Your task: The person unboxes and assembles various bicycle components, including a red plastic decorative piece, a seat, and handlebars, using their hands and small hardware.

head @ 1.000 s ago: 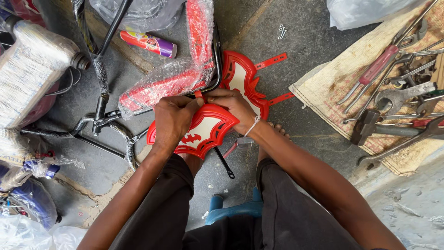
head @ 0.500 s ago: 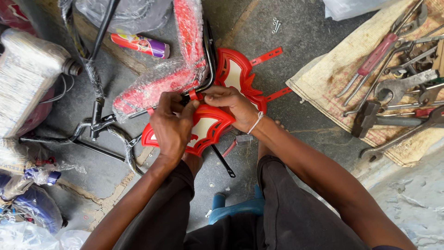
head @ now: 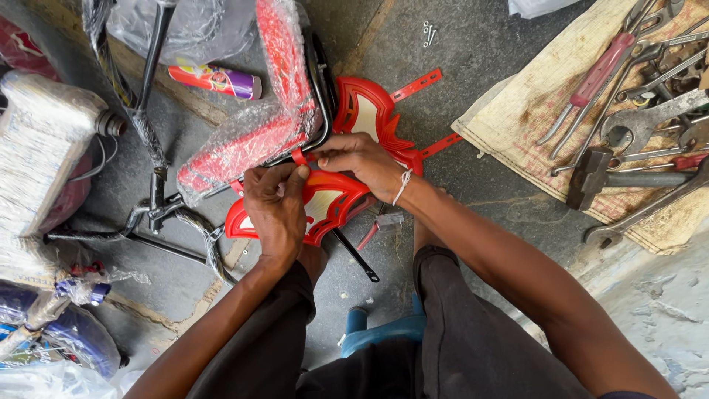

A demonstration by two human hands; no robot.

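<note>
Gripped between both hands, just in front of the knees on the grey concrete floor: a red and cream shield-shaped plastic guard panel, long axis running left to right, lying against a bubble-wrapped red bicycle part. Left hand draped over the panel's middle, fingers curled closed on it; right hand pinching, apparently, a thin red plastic strap at its upper edge, wrist cocked inward. Further right, well apart: rusty spanners and hammer on a burlap sack.

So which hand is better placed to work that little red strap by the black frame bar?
Probably the left hand: its fingertips already pinch the red strap at the black frame bar. The right hand lies on the red plastic guard, steadying it.
</note>
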